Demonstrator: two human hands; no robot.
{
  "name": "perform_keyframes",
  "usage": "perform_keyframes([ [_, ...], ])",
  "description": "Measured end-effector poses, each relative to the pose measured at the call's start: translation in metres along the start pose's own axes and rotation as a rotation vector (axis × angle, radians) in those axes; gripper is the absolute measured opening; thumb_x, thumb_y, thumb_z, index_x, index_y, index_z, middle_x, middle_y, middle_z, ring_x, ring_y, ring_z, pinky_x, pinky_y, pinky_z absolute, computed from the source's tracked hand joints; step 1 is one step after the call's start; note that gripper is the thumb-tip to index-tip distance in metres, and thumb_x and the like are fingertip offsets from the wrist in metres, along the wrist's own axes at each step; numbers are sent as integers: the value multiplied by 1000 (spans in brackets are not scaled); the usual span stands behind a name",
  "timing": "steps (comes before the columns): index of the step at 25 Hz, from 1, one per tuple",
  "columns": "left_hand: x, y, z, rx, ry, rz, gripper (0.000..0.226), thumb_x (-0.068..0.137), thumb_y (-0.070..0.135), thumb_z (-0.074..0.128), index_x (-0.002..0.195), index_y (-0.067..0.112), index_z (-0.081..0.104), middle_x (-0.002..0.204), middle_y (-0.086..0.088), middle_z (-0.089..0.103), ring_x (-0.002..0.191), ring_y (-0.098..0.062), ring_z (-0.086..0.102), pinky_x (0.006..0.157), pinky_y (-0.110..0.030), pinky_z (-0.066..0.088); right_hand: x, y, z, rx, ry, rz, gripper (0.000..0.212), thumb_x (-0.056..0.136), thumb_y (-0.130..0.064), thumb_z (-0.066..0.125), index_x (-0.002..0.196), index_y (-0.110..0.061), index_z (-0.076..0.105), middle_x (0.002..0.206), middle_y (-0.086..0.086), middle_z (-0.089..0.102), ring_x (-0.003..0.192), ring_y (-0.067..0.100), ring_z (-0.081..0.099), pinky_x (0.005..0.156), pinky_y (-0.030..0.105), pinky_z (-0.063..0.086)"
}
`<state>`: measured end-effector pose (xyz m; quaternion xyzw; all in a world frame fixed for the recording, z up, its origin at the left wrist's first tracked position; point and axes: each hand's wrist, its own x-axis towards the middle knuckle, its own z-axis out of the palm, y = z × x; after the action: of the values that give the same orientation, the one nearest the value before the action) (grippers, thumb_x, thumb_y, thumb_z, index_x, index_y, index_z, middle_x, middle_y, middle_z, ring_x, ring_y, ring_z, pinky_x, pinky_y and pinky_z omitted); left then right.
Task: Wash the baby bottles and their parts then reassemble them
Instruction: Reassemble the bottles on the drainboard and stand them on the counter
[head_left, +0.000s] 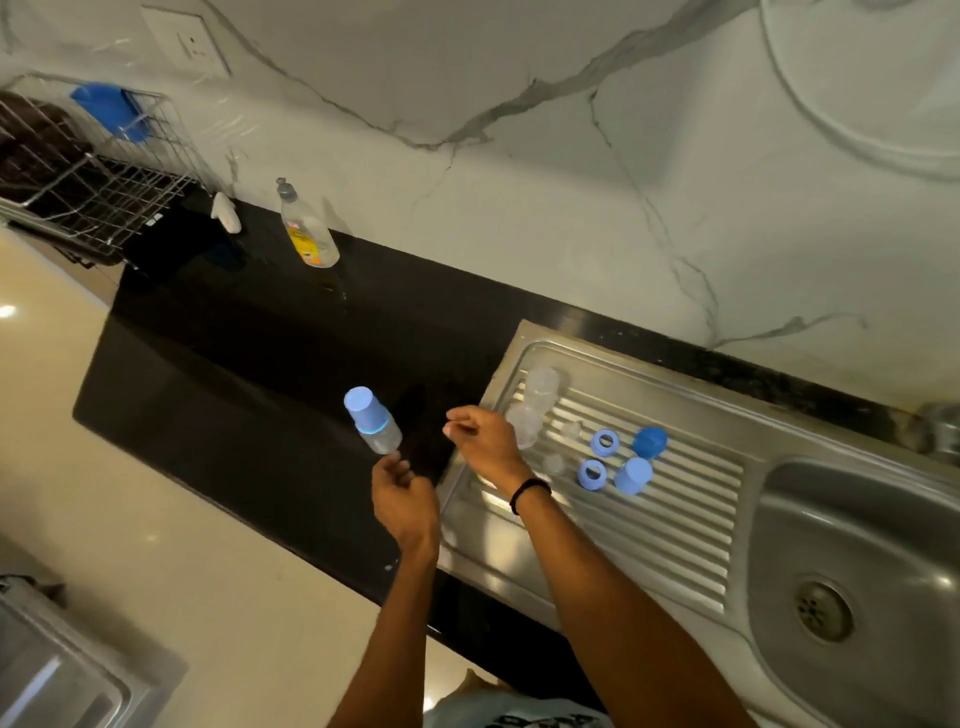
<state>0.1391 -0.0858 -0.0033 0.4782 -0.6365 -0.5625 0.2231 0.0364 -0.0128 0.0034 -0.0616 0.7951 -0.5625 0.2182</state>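
Observation:
An assembled baby bottle (372, 422) with a light blue cap stands over the black counter (234, 353), left of the drainboard. My left hand (404, 501) is just below it, curled fingertips at its base. My right hand (483, 442) hovers over the drainboard's left edge, loosely curled, nothing visible in it. On the steel drainboard (675, 519) lie two clear bottle bodies (542, 385) (523, 427), two clear nipples (571, 430) (554, 464), two blue collar rings (604, 442) (591, 473), a dark blue cap (650, 442) and a light blue cap (633, 475).
The sink basin (852, 519) with its drain (824, 611) lies at the right. A dish soap bottle (309, 234) stands at the back of the counter against the marble wall. A wire dish rack (93, 192) holding a blue item sits at the far left.

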Motion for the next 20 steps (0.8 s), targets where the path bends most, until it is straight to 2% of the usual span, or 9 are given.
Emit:
perform_keyframes([
  [2, -18, 2, 18, 7, -87, 40, 45, 84, -10, 55, 123, 11, 60, 105, -4, 65, 97, -17, 64, 97, -41, 53, -12, 11, -30, -2, 122, -7, 17, 89, -13, 69, 106, -13, 73, 100, 2, 74, 90, 8, 67, 74, 4, 45],
  [3, -24, 3, 27, 9, -129, 49, 43, 85, -10, 55, 123, 10, 60, 105, -2, 65, 95, -14, 63, 96, -36, 53, -17, 17, -45, -12, 175, -11, 15, 89, -12, 67, 102, -12, 74, 97, 2, 75, 86, 8, 66, 72, 4, 46],
  [5, -40, 8, 47, 38, -204, 65, 40, 88, -10, 57, 122, 11, 59, 101, 2, 63, 91, -7, 61, 89, -26, 50, -29, 31, -76, 12, 249, 14, 14, 89, -9, 65, 99, -11, 75, 94, 4, 75, 85, 14, 69, 81, 23, 55],
  [7, -52, 9, 64, 58, -229, 131, 37, 87, -8, 58, 118, 12, 60, 99, 1, 65, 91, -13, 64, 86, -25, 50, -39, 48, -103, 32, 292, 49, 15, 88, -7, 63, 97, -13, 74, 93, 5, 75, 86, 21, 70, 85, 43, 57],
  [8, -58, 6, 73, 80, -244, 157, 32, 88, -6, 58, 114, 12, 62, 100, -2, 66, 94, -17, 65, 86, -28, 51, -43, 58, -116, 20, 316, 67, 16, 88, -7, 61, 93, -16, 74, 90, 5, 74, 84, 21, 70, 83, 45, 57],
  [11, -76, -10, 97, 219, -305, 174, 19, 94, 6, 59, 111, 12, 64, 104, -7, 69, 101, -23, 66, 89, -32, 51, -55, 70, -153, -108, 391, 112, 17, 90, -10, 57, 82, -18, 70, 74, 1, 70, 70, 17, 69, 73, 39, 58],
  [14, -85, -23, 115, 380, -384, 198, 26, 96, 18, 62, 122, 15, 63, 112, -7, 71, 109, -26, 66, 96, -37, 51, -59, 69, -176, -302, 342, 134, 14, 89, -3, 54, 80, -6, 64, 68, 1, 59, 61, 11, 56, 60, 22, 45],
  [17, -90, -29, 129, 590, -434, 246, 31, 97, 27, 62, 126, 15, 63, 115, -7, 71, 109, -27, 67, 90, -33, 48, -56, 65, -181, -723, 195, 82, 6, 81, -6, 59, 76, -9, 60, 74, 3, 57, 74, 24, 55, 67, 28, 35],
  [20, -88, -33, 140, 714, -455, 340, 26, 101, 35, 54, 118, 18, 64, 109, -5, 70, 103, -23, 68, 83, -28, 46, -48, 70, -170, -1010, 102, 43, 20, 82, -20, 65, 102, -22, 69, 101, -3, 65, 105, 29, 50, 88, 35, 33],
])
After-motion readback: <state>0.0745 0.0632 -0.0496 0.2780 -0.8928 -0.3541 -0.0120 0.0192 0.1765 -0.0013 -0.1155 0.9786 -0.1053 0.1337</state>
